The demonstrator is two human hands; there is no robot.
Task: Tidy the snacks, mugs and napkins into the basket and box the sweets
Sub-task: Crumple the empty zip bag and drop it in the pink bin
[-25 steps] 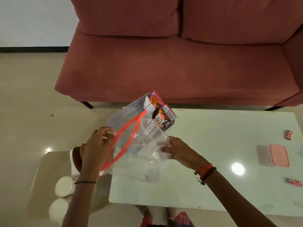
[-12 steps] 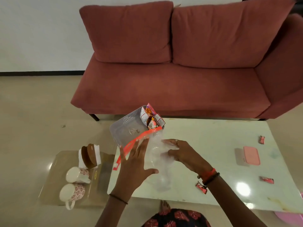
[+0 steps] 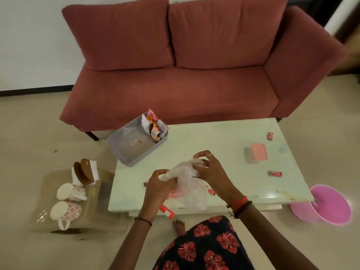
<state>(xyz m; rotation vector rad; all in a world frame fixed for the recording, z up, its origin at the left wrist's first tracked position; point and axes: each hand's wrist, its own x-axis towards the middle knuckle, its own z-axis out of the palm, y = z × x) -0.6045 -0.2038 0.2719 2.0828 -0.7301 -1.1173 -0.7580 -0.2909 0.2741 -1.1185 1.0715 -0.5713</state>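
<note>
Bag (image 3: 187,170) of clear plastic, crumpled, is held over the near edge of the table (image 3: 214,141) by both hands. Its lower left part is gripped by the left hand (image 3: 158,185), fingers curled round the film; its upper end is pinched by the right hand (image 3: 211,169), fingers bent onto it. Red zip strip (image 3: 167,211) of the bag is seen hanging below the table edge. Basket (image 3: 124,151), grey, is set at the far left table corner and seems partly over the edge; snack packets (image 3: 153,128) are stood upright in its far right end. Box (image 3: 258,156) with pink lid on is placed on the right part of the table. One sweet (image 3: 270,135) in red wrapper is left beyond the box, another sweet (image 3: 275,174) nearer than it, both apart from the box. A further red wrapper (image 3: 211,191) is partly hidden beside the right wrist. Floral mug (image 3: 71,191) and second mug (image 3: 66,210) are set on a low side table (image 3: 48,191) at left, with napkins (image 3: 95,168) in a brown holder (image 3: 83,171) just behind. Sofa (image 3: 175,84) is seen behind, pink bucket (image 3: 329,205) on the floor at right.
</note>
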